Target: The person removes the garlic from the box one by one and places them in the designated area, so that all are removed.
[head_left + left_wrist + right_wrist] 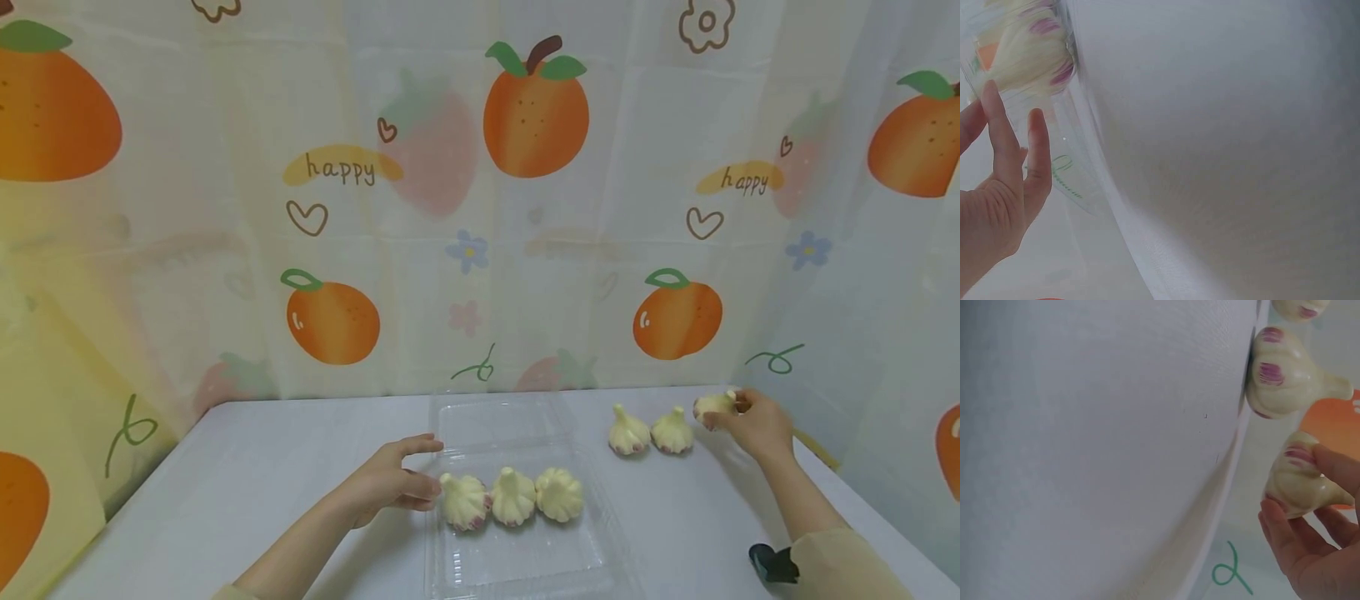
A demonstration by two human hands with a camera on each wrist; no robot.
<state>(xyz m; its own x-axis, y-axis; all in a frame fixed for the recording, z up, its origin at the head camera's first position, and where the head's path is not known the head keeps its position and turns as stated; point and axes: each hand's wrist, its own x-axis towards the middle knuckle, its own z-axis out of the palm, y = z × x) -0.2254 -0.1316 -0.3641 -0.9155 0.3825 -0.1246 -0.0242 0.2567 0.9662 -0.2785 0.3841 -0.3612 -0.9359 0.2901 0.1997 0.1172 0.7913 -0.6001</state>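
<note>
My right hand (759,423) grips a garlic bulb (714,407) at the far right of the table, thumb and fingers around it. In the right wrist view, this cream-coloured bulb (1292,476) shows purple streaks. Two more bulbs stand side by side to its left, the nearer one (672,431) beside the other (628,431). A clear plastic container (525,558) lies with its lid folded back, holding three bulbs in a row. My left hand (388,483) has its fingers extended at the container's left edge, fingertips close to the leftmost bulb (463,502).
A white cloth covers the table (225,492). Near my right sleeve lies a small black object (772,563). A curtain (525,233) printed with oranges hangs right behind the table's back edge and along its sides.
</note>
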